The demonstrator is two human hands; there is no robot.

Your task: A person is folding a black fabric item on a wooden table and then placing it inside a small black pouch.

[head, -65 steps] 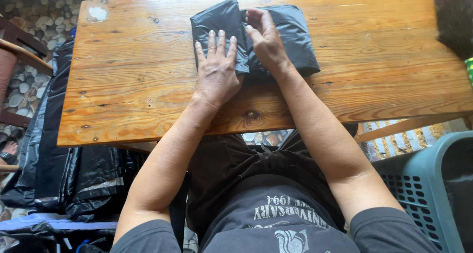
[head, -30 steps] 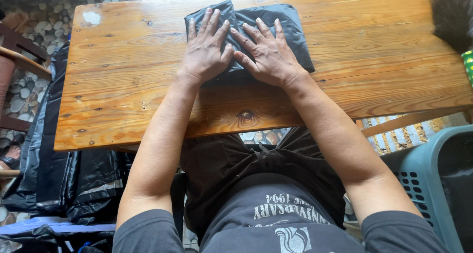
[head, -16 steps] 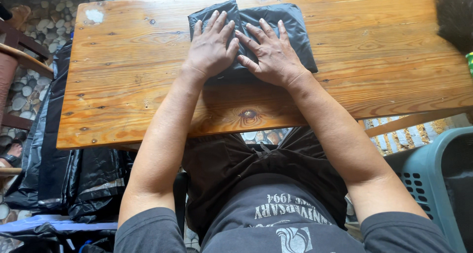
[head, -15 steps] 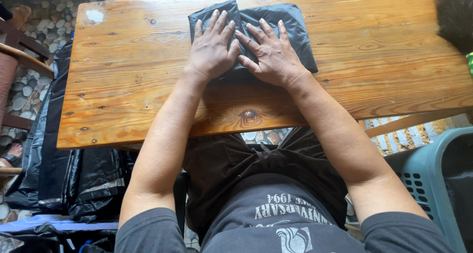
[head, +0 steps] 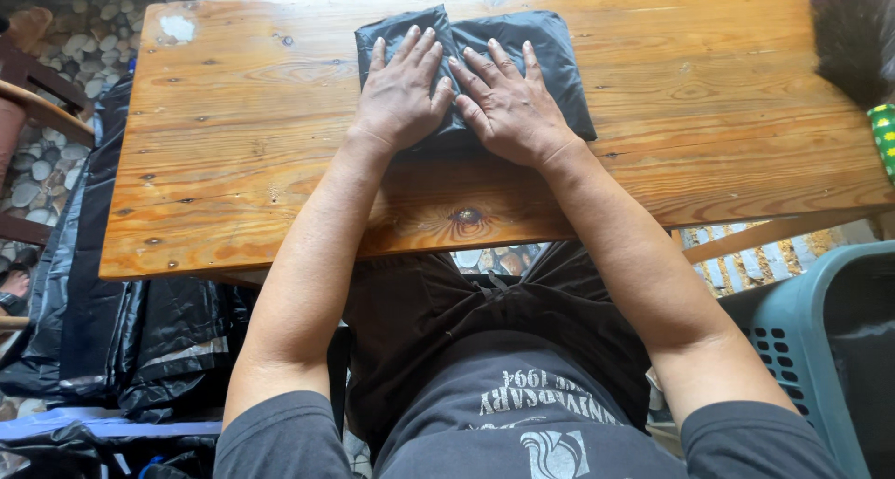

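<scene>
Black plastic bag [head: 550,55], already folded into a compact rectangle, lies on the wooden table [head: 233,162]; left hand [head: 403,92] and right hand [head: 508,106] press flat on it, side by side, fingers spread. Only flattening seems left.

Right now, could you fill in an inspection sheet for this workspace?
Surface: wooden table, knotty planks, pale blotch near its far left corner.
Job's things: folded black plastic bag, flat on the table.
Clutter: dark feathery object at the right edge.
Grippers: left hand and right hand, side by side, fingers spread, palms down on the bag.
Cables: nothing seen.
Surroundings: black plastic bags piled left, teal laundry basket right, pebble floor.
</scene>
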